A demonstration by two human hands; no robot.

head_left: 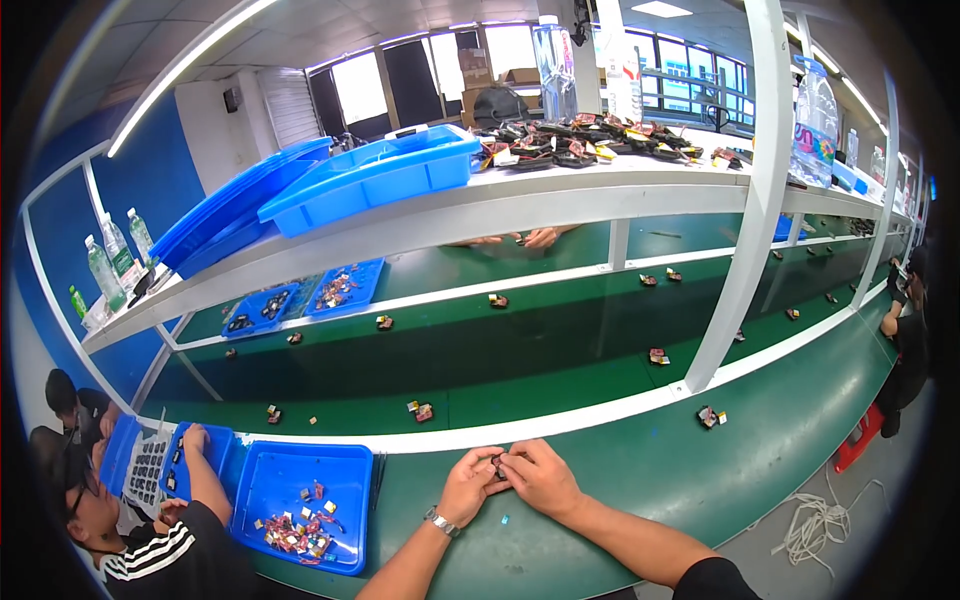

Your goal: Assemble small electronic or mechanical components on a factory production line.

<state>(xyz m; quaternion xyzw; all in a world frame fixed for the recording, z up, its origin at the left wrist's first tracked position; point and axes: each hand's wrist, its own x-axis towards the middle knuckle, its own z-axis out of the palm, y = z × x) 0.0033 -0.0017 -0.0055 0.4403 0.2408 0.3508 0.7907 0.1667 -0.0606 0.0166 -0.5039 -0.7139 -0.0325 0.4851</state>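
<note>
Over the green bench (620, 470), my left hand (470, 491) and my right hand (541, 480) meet, fingers closed together on a small dark electronic part (497, 464). Fingertips cover most of it, so its exact kind does not show. A blue tray (350, 520) to the left of my left forearm holds a pile of small parts with red wires and white and yellow pieces. On the bench near my wrists lies a tiny light-blue scrap (505, 520). Farther right rests a small black wired assembly (709, 416).
Beyond a white rail (420, 438), a green conveyor belt (560, 385) carries several wired assemblies. Overhead, a white shelf (640, 180) holds blue trays (370, 180), bottles and heaped wired parts. A co-worker (160, 540) sits at left. A coiled white cable (815, 530) lies on the floor.
</note>
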